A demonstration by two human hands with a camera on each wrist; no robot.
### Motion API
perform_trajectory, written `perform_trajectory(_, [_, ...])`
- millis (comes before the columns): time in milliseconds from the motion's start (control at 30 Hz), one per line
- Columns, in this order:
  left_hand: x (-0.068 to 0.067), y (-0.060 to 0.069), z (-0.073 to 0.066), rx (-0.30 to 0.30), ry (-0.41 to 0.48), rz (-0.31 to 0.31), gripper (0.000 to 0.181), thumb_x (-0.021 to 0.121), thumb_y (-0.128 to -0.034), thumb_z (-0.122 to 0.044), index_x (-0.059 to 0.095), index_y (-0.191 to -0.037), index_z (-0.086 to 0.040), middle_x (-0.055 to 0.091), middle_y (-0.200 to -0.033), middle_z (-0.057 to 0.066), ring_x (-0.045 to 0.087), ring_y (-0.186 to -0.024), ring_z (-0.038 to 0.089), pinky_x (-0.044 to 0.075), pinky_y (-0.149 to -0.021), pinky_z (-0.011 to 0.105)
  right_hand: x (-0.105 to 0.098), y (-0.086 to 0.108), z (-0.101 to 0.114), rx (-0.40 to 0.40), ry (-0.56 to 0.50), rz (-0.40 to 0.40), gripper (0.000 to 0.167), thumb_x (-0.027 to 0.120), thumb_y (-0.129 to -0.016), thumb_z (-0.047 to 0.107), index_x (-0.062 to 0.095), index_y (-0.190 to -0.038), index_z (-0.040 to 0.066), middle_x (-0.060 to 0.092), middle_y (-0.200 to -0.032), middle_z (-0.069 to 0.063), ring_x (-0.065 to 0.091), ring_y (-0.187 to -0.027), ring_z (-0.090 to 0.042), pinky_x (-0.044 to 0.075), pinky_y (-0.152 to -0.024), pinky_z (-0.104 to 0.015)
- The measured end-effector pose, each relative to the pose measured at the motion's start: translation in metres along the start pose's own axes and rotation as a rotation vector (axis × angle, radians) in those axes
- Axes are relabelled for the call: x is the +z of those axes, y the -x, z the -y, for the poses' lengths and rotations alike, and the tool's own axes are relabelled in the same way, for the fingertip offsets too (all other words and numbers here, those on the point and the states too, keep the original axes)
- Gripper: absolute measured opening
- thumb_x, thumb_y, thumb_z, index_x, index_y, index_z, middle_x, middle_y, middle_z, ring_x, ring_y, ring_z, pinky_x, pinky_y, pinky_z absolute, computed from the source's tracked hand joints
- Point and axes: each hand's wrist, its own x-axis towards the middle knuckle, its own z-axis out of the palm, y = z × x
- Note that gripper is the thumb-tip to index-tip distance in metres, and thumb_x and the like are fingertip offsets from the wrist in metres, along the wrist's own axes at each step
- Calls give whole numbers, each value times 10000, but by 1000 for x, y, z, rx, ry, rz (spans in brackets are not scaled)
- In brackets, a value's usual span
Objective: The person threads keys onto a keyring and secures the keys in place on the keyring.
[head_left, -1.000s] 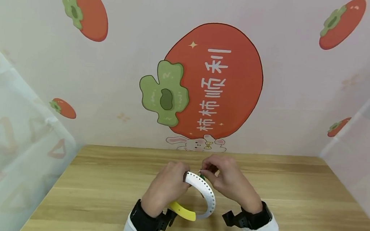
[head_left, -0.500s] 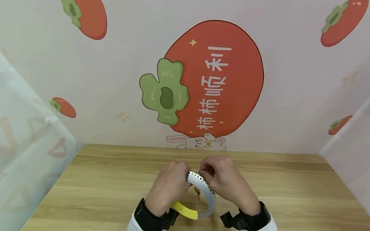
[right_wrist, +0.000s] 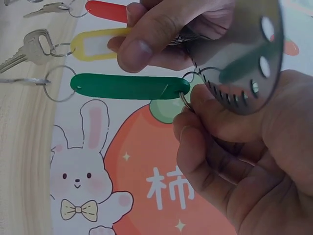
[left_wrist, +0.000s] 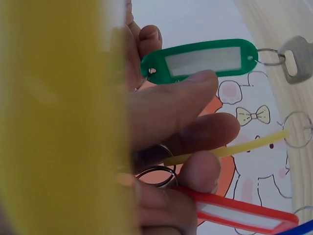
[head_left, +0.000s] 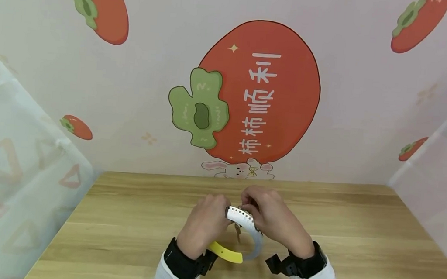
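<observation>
My left hand (head_left: 206, 221) grips a curved band with a row of holes (head_left: 241, 216), white-grey at one end and yellow at the other (head_left: 230, 255). Between its fingers lie a yellow key tag (right_wrist: 95, 45) and a red key tag (right_wrist: 105, 11); a key (right_wrist: 34, 46) hangs from the yellow one. My right hand (head_left: 278, 220) pinches the small metal ring (right_wrist: 186, 100) of a green key tag (right_wrist: 129, 86), right beside the band's holes. Whether that ring passes through a hole cannot be told. The green tag carries a key (left_wrist: 298, 61) at its far end.
A blue strip (left_wrist: 301, 228) shows below the red tag in the left wrist view. The wooden table (head_left: 122, 219) lies under both hands. Behind it rises a backdrop printed with persimmons (head_left: 266, 94), and sheets stand at both sides.
The right hand has moved slightly left against the band, and the green tag has gone from sight in the head view. A key now hangs inside the band's curve. The head view has tilted down a little.
</observation>
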Motion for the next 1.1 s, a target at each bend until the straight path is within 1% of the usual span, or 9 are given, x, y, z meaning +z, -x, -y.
perform_trajectory(133, [0, 0, 0, -14, 6, 5, 345, 767, -865, -42, 535, -618, -105, 365, -570, -55, 350, -476, 91, 279, -440, 229, 0, 0, -1, -21, 11, -1, 233, 708, -896, -67, 592, -829, 124, 530, -770, 58, 454, -629, -60, 412, -540, -213])
perform_trajectory(267, [0, 0, -1, -18, -5, 4, 344, 770, -860, -38, 536, -618, -107, 359, -576, -57, 351, -486, 93, 281, -448, 231, 0, 0, -2, -38, 26, 1, 199, 704, -896, -76, 623, -868, 104, 552, -801, 53, 487, -674, -79, 450, -583, -222])
perform_trajectory(433, [1, -1, -2, -17, -29, -10, 302, 748, -875, 0, 569, -649, -91, 352, -593, -46, 355, -502, 99, 281, -461, 233, -1, 0, -3, -44, 35, -5, 180, 722, -886, -73, 648, -899, 90, 574, -819, 50, 518, -703, -88, 483, -618, -227])
perform_trajectory(600, [0, -2, -4, -11, -49, -19, 237, 742, -876, 19, 619, -694, -72, 391, -603, -34, 368, -508, 104, 292, -462, 228, -1, 0, -4, -27, 8, -8, 207, 713, -888, -82, 636, -889, 110, 571, -811, 58, 519, -686, -78, 481, -605, -232])
perform_trajectory(767, [-1, -1, -4, -14, -61, -7, 212, 754, -862, 28, 639, -707, -60, 413, -606, -28, 376, -512, 106, 300, -464, 226, 0, 1, -5, -6, -23, 19, 215, 691, -902, -78, 620, -879, 124, 551, -789, 60, 503, -659, -68, 465, -590, -236])
perform_trajectory(933, [-1, 1, -5, -10, -68, -3, 163, 774, -846, 29, 670, -740, -38, 463, -622, -16, 394, -521, 106, 321, -465, 228, 0, 1, -4, 34, -33, 41, 216, 708, -902, -50, 605, -861, 135, 533, -767, 61, 494, -636, -70, 449, -578, -238])
perform_trajectory(1100, [1, 1, -7, -3, -89, -1, 194, 785, -852, -1, 651, -719, -49, 453, -626, -13, 386, -527, 111, 310, -466, 229, 1, 0, -4, 77, -26, 57, 250, 723, -883, -57, 583, -836, 144, 507, -739, 65, 489, -626, -79, 435, -563, -239])
